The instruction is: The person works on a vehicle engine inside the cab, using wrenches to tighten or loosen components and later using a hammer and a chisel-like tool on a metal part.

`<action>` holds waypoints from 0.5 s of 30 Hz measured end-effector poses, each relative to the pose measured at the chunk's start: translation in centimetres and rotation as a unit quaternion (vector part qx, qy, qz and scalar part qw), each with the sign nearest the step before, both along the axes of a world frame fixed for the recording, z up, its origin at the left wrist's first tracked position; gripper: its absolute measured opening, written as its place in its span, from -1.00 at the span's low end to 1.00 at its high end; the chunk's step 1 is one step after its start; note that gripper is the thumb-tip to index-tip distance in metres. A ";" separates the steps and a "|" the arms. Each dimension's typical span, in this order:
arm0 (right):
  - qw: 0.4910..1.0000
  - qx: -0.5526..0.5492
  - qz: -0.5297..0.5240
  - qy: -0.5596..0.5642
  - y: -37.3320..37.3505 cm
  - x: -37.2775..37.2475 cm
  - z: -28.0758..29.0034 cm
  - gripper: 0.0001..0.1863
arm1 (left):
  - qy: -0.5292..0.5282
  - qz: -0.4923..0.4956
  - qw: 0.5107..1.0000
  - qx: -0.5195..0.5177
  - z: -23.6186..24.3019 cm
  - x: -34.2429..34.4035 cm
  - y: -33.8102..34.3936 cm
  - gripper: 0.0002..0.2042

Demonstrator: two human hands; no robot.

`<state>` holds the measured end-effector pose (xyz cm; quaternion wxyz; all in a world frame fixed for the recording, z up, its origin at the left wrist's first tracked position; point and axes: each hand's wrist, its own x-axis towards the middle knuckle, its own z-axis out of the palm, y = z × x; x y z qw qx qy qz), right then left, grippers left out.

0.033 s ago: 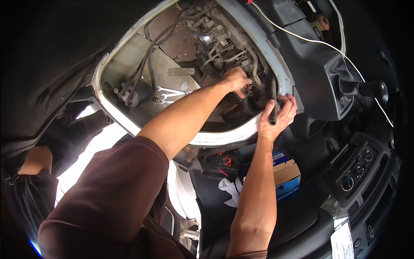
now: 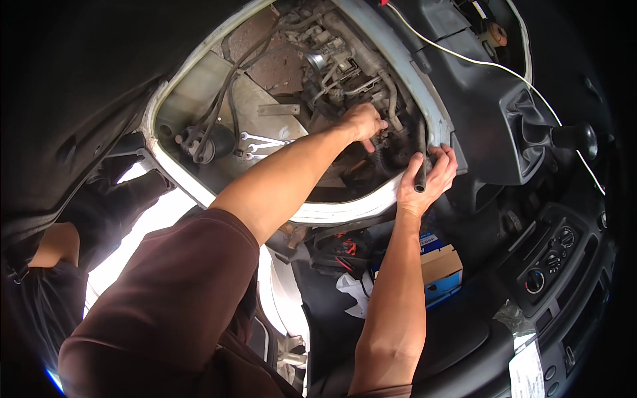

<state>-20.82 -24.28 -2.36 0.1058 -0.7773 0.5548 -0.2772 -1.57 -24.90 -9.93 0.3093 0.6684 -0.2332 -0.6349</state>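
My left hand point(image 2: 362, 126) reaches down into the engine bay point(image 2: 345, 73), its fingers curled closed among the pipes and fittings. What they grip is hidden by the hand and the dark parts below. A black rubber hose point(image 2: 420, 180) with an open end lies over the bay's near right rim point(image 2: 434, 116). My right hand point(image 2: 432, 174) is closed around that hose at the rim, thumb on one side and fingers on the other. Several wrenches point(image 2: 255, 142) lie on the metal panel left of my left forearm.
A round black canister point(image 2: 211, 144) with hoses sits at the bay's left. The gear lever point(image 2: 574, 138) stands to the right, a white cable point(image 2: 478, 61) running past it. A blue box point(image 2: 443, 275) lies beside my right forearm. At the left edge, another person's leg point(image 2: 56, 245) shows.
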 end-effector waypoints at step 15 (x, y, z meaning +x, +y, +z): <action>1.000 -0.012 0.005 -0.017 -0.3 0.3 -0.4 -0.61 | -0.033 -0.013 0.999 0.007 0.3 0.4 0.2 -0.69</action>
